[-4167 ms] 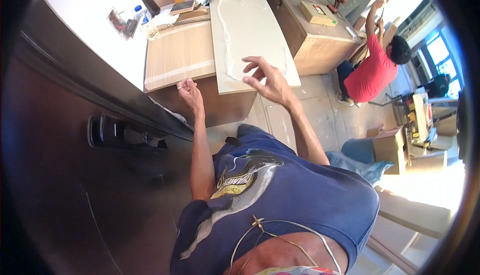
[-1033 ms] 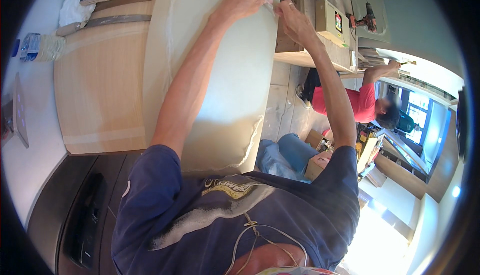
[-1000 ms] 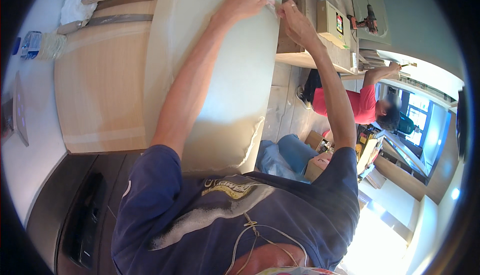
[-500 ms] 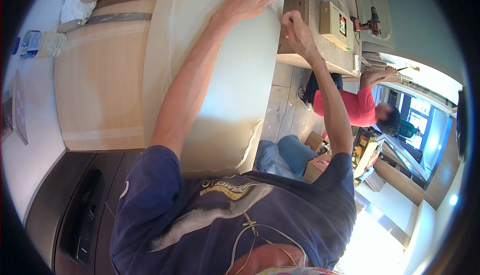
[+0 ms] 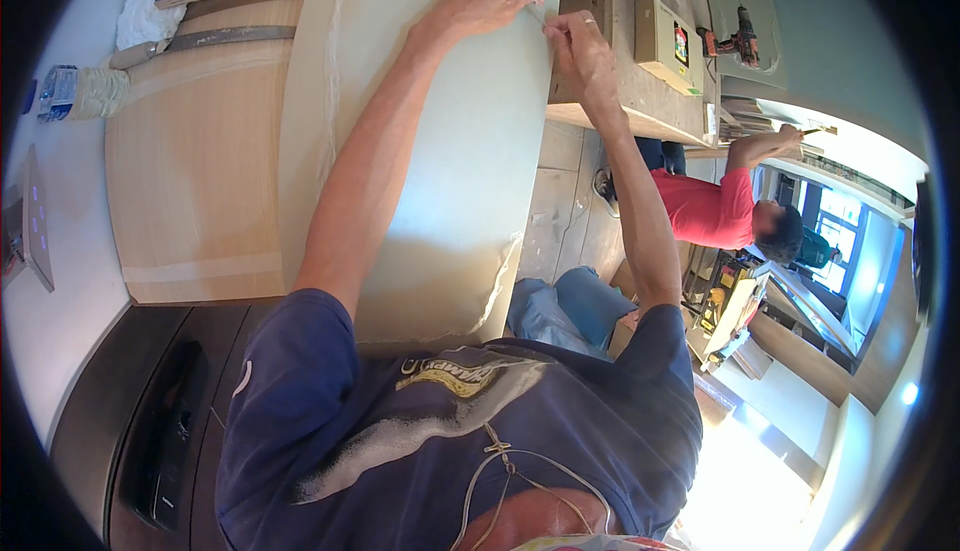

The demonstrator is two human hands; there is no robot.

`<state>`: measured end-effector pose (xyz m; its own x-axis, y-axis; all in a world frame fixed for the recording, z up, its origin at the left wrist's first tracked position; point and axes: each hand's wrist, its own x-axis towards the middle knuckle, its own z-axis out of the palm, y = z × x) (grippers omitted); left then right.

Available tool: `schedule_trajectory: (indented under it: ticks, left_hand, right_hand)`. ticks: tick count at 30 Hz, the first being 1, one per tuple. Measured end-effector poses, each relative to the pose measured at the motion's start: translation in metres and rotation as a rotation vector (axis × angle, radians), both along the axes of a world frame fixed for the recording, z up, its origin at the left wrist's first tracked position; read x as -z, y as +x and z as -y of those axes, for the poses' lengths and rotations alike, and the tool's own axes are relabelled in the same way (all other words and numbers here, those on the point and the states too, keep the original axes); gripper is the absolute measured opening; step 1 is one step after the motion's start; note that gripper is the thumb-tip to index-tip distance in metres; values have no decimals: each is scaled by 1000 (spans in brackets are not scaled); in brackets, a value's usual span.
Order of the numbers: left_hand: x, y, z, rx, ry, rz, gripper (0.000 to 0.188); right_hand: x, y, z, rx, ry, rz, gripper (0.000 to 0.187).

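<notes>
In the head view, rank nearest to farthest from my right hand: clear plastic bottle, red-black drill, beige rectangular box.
1. Beige rectangular box, right of your right hand.
2. Red-black drill, farther right.
3. Clear plastic bottle, far left.

1 rectangular, smooth cream-coloured panel (image 5: 450, 181) lies flat, long sides running away from the wearer. A ragged whitish line (image 5: 333, 81) follows its left, near and part of its right edge. 1 thin pale strip (image 5: 537, 15) slants near its far right corner.
</notes>
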<state>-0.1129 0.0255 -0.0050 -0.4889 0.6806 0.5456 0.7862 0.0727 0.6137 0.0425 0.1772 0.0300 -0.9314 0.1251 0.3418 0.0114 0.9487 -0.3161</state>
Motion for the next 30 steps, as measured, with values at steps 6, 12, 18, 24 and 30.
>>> schedule_trajectory:
  ticks: [6, 12, 18, 24, 30]
  left_hand:
    - [0, -2, 2, 52, -30, 44, 19]
    - [-2, -3, 5, 150, -127, 97, 19]
    - [4, 8, -1, 24, -135, -39, 29]
    - [-8, 9, 3, 74, -285, -69, 23]
    - [-10, 3, 8, 161, -207, -31, 19]
  right_hand:
    - [-5, -2, 14, 78, 160, 140, 13]
    - [-16, -11, 4, 106, -367, 320, 15]
    - [-32, -21, 8, 89, -821, 467, 16]
    - [-51, 9, 9, 137, -540, 200, 26]
    - [-14, 24, 21, 126, -135, 134, 18]
